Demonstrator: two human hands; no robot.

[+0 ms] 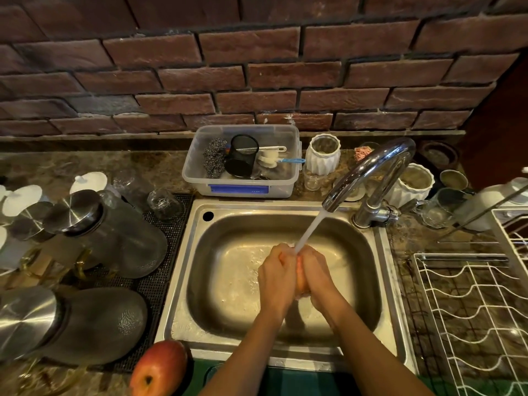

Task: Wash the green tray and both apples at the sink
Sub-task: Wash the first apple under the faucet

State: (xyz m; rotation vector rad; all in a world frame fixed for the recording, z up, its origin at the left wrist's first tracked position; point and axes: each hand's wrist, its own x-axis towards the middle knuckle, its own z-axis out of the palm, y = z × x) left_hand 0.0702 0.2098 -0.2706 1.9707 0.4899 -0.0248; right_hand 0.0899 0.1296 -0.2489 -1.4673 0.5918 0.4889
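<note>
left hand (275,277) and right hand (317,277) clasp one apple (300,277) under running water; container label (239,189) unreadable.

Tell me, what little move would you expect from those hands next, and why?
Probably turning the apple under the stream. Both the left hand and the right hand wrap it, so water from the faucet reaches only its top. The second apple waits beside the sink.

Dim warm light; glare on faucet (380,167) and steel lids; wide-angle bending at edges; corners soft.
</note>
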